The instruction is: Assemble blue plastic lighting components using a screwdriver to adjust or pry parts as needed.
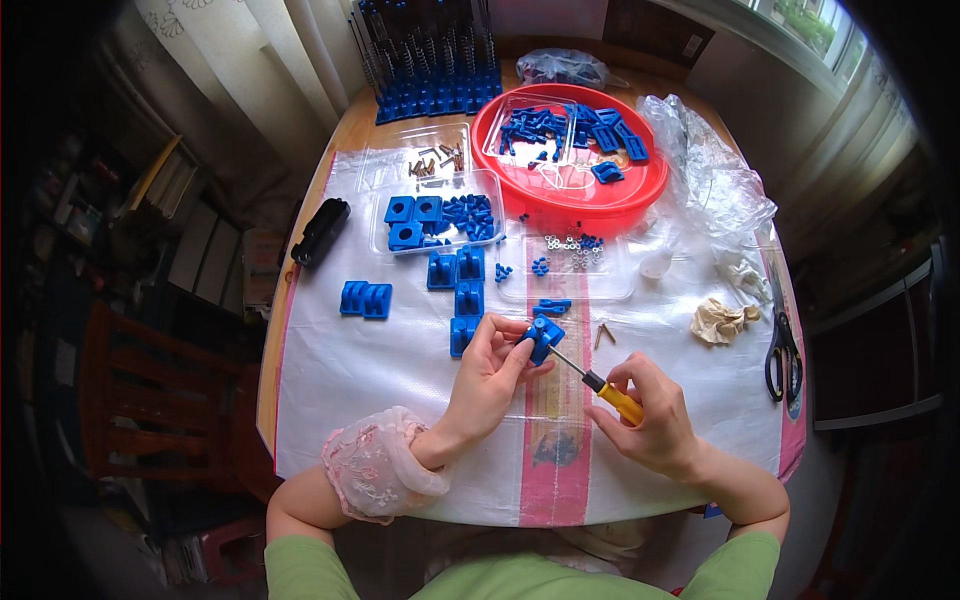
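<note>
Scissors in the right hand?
No, the right hand grips a yellow-handled screwdriver; the scissors lie untouched near the table's right edge.

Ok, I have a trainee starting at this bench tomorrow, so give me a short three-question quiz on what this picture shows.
1. True or false: the right hand holds a screwdriver with a yellow handle.
2. What does the left hand hold? A. a small blue plastic part B. the scissors C. the crumpled cloth
3. Fill in: the round red basin at the far side of the table holds blue parts and a clear ____.

Key: 1 true; 2 A; 3 tray. The screwdriver tip meets the blue part held over the white sheet.
</note>
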Motion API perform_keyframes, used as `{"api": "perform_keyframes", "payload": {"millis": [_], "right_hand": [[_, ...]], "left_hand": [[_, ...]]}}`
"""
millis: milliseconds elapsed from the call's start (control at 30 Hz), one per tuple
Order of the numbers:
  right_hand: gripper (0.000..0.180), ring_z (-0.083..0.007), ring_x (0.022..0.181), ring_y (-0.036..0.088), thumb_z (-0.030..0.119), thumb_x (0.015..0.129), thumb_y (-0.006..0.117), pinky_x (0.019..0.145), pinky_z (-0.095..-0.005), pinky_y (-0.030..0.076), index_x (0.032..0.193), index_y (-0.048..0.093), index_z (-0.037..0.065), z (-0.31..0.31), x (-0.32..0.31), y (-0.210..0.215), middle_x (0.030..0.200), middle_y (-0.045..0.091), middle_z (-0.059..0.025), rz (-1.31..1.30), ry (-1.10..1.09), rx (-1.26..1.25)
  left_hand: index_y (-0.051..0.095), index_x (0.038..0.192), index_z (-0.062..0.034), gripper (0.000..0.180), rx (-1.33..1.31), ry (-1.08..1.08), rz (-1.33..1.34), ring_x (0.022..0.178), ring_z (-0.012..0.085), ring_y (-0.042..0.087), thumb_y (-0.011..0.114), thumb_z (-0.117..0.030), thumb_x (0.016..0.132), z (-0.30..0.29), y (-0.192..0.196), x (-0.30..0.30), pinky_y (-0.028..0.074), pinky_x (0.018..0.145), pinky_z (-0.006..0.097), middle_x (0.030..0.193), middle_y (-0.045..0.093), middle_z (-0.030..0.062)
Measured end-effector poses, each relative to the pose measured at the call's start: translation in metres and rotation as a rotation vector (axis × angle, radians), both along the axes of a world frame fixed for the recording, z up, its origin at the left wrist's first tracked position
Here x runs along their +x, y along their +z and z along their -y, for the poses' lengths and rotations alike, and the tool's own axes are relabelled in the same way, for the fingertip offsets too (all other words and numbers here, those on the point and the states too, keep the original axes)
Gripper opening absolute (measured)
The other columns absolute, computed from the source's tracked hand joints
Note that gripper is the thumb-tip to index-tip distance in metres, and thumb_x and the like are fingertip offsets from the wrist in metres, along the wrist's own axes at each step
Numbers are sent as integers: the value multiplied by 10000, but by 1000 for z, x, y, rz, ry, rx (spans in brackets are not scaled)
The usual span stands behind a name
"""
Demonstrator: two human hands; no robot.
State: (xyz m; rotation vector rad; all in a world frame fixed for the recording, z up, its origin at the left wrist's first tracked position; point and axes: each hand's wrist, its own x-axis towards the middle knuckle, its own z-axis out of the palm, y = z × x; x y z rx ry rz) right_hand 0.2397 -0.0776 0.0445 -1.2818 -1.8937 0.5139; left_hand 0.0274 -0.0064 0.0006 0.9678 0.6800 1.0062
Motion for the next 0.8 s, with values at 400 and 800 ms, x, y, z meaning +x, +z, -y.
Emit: {"api": "perform_keyframes", "payload": {"millis": [400,800], "right_hand": [[201,-281,608,675,184,871,762,513,-382,491,945,670,22,3,7,-6,752,690,-131,209,-63,-95],[267,-319,710,650,76,853,758,566,-408,517,1037,588,-14,2,0,-1,919,606,-167,35,-50,-94]], "left_hand": [[448,1172,-36,124,41,14,-53,1072,150,657,488,-39,1055,-1,-2,-3,588,979,370,1139,611,80],[456,1165,-32,108,40,48,-63,1083,142,643,474,-35,1058,-2,-2,-3,596,965,349,1150,593,83]]}}
